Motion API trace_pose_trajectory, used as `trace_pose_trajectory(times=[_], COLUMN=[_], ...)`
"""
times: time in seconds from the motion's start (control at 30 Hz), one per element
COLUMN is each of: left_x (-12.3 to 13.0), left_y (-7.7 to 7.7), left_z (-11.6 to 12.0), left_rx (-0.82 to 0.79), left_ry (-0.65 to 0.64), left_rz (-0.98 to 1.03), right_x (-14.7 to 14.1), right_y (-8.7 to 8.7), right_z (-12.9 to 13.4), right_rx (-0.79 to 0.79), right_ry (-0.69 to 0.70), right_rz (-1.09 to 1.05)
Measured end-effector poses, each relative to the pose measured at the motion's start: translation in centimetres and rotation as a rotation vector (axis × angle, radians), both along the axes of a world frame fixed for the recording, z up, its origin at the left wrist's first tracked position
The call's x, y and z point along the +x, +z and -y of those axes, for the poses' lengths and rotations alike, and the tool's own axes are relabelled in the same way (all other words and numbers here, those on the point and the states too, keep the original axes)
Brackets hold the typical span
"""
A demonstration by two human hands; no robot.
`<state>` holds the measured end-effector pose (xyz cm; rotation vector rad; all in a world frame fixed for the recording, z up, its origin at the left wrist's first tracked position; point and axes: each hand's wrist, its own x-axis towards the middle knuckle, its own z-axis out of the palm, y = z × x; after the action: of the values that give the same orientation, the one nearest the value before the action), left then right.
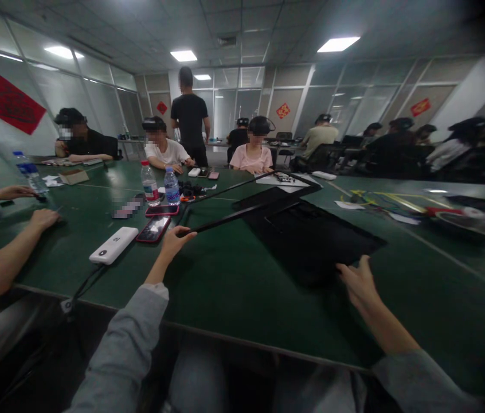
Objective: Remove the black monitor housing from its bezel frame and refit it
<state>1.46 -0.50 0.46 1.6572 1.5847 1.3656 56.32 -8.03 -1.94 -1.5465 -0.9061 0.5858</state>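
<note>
My left hand (pixel 173 248) pinches the near left corner of a thin black rectangular frame (pixel 229 218). The frame is tilted above the table, and its far end reaches over a flat black sheet (pixel 315 244). At the sheet's near right edge, my right hand (pixel 360 284) grips it between thumb and fingers. Whether the sheet is cloth or a stiff panel, I cannot tell. A short, thin black bent piece (pixel 274 217) shows on or just above the sheet.
Left of my left hand are a white power bank (pixel 113 245), a phone (pixel 153 229) and two bottles (pixel 150 186). A person's arms (pixel 10 252) rest on the green table (pixel 225 287) at the left. Wires (pixel 371 198) and a round-rimmed object (pixel 478 223) lie right.
</note>
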Motion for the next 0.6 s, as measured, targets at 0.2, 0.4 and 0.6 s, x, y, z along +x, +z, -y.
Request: trace_pose_trajectory(times=[0.2, 0.4, 0.6], left_x=[0.2, 0.5, 1.1], left_y=[0.6, 1.2, 1.4], left_z=[0.4, 0.9, 1.5], left_rx=[0.081, 0.137, 0.173], left_ry=[-0.020, 0.010, -0.024], left_rz=[-0.003, -0.094, -0.299], right_x=[-0.7, -1.5, -1.7], right_y=[1.0, 0.0, 2.4], right_z=[-6.3, -10.5, -9.2], right_rx=[-0.098, 0.226, 0.148], right_ry=[0.376, -0.031, 0.386], right_rz=[-0.121, 0.048, -0.250])
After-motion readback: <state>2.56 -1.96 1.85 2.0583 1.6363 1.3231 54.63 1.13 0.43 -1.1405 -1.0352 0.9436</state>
